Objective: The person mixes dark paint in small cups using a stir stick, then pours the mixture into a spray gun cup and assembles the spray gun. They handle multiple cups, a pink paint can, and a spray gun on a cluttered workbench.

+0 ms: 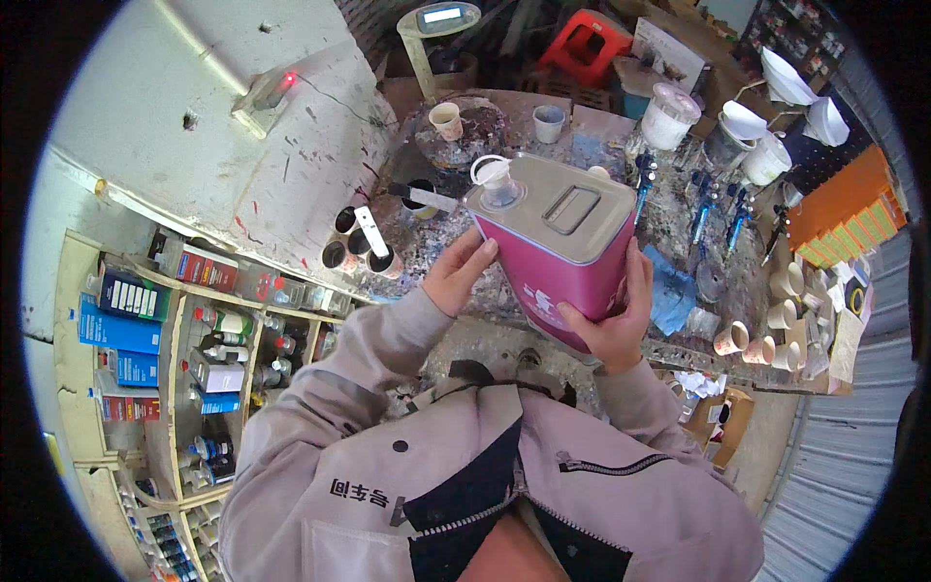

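Observation:
Between my two hands is a magenta rectangular metal can [553, 281], held upright but a little tilted in front of my chest. Its grey top carries a folded carry handle and, at the left corner, a white spout cap [497, 184]; whether the spout is sealed I cannot tell. My left hand [465, 270] is against the can's left side, with its fingers partly hidden. Thumb on the front, my right hand [619, 315] grips the lower right edge. Past the can lies a paint-stained table [621, 145]. Left of it stands a dark cup [420, 201] with a flat stick across it.
Behind are two paper cups [446, 121] and a scale display [444, 16]. Several paint cups [339, 257] stand left. To the right are blue spray guns [702, 209], a blue cloth [669, 291], orange boxes [844, 218] and tipped paper cups [732, 339]. Shelves [175, 359] hold bottles and cans.

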Motion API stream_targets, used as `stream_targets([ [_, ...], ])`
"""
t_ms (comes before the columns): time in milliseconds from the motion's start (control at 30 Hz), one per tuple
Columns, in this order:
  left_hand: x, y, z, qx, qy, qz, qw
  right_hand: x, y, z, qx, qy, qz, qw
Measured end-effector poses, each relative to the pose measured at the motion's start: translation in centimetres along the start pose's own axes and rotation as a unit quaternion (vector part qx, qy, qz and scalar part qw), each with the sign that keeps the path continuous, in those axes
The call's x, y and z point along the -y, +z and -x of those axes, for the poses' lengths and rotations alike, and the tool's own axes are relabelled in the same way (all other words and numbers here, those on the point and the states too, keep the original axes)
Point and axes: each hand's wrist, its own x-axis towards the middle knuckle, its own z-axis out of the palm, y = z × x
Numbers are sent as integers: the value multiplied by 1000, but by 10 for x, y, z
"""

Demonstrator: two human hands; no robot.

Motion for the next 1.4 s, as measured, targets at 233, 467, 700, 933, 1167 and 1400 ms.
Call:
stream_targets([
  [233, -137, -54, -40, 54, 77, -519, 850, -22, -11, -4, 16, 13, 2, 1000],
  [467, -186, -29, -132, 372, 450, -722, 371, -42, -21, -9, 62, -22, -5, 998],
  [700, -189, -24, -176, 533, 466, -623, 332, -47, -22, -6, 67, -34, -34, 997],
  [933, -177, -13, -160, 388, -49, -564, 727, -48, -23, -6, 64, -10, -21, 998],
  [1167, -190, -11, -161, 348, -134, -601, 707, -48, -20, -4, 70, -4, -25, 997],
  [1400, -186, -32, -174, 461, 450, -640, 419, -42, -17, -8, 55, -13, -6, 998],
])
